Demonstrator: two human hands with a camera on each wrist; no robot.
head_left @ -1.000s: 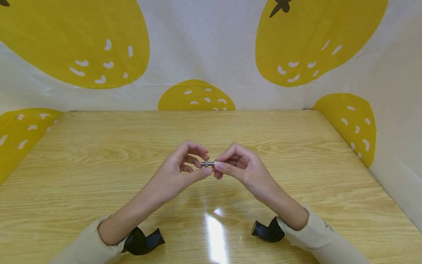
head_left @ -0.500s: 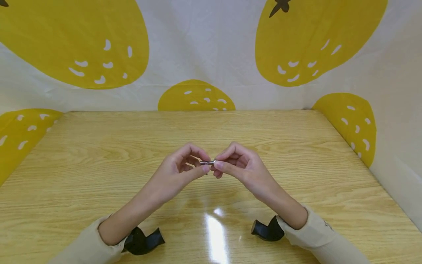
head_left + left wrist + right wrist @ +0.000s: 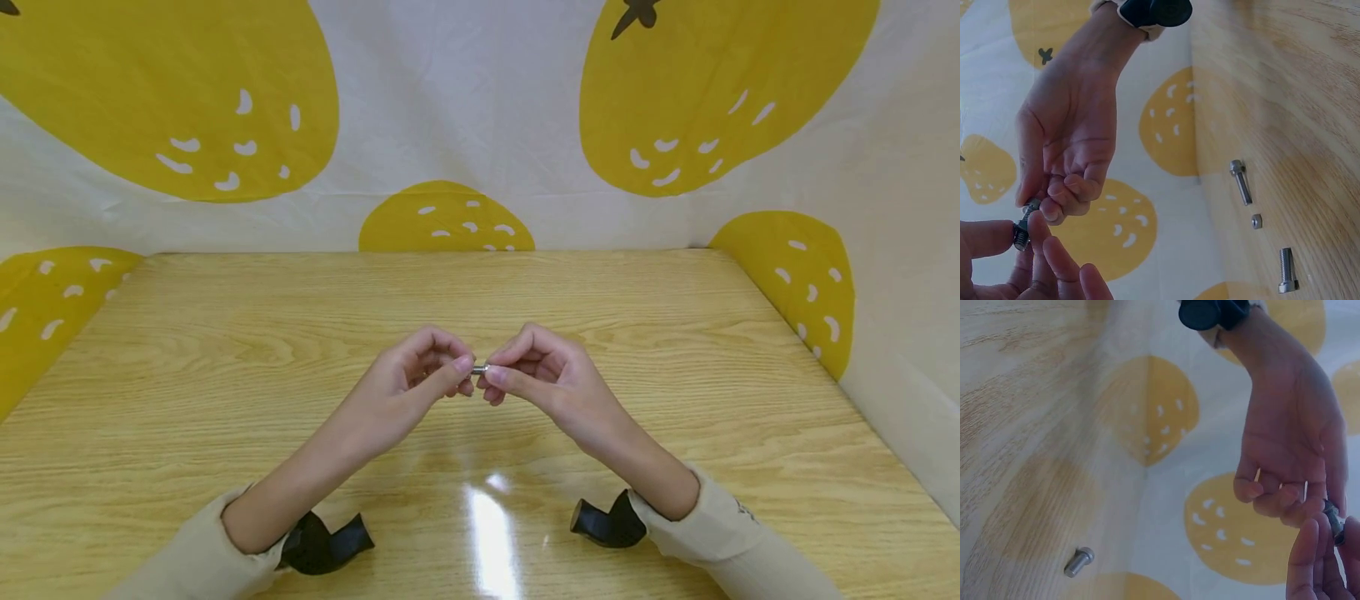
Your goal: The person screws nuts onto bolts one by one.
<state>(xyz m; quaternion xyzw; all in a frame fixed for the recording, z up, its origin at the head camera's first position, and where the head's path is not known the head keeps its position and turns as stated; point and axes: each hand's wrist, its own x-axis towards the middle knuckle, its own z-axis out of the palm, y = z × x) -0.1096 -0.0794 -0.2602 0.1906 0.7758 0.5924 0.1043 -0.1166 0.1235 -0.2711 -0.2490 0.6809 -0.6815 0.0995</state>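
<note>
A small steel bolt (image 3: 479, 369) is held level in the air above the table, between both hands. My right hand (image 3: 551, 375) pinches its head end between thumb and index finger. At the threaded end, the thumb and index finger of my left hand (image 3: 408, 379) close around the shank, covering much of it in the head view. From the left wrist view, the bolt's threads (image 3: 1020, 240) show beside the left thumb. The right wrist view has the same bolt (image 3: 1334, 522) largely hidden by fingers.
On the wooden table (image 3: 247, 317) lie a bolt (image 3: 1241, 182), a loose nut (image 3: 1257, 220) and another bolt (image 3: 1287, 271), seen in the left wrist view. A short bolt (image 3: 1079, 561) shows in the right wrist view. A white and yellow patterned cloth (image 3: 457, 100) surrounds the table.
My left thumb has rolled up and forward over the bolt, and the index finger has come down onto it. The nut, visible on the shank before, is now covered. The right hand stays put.
</note>
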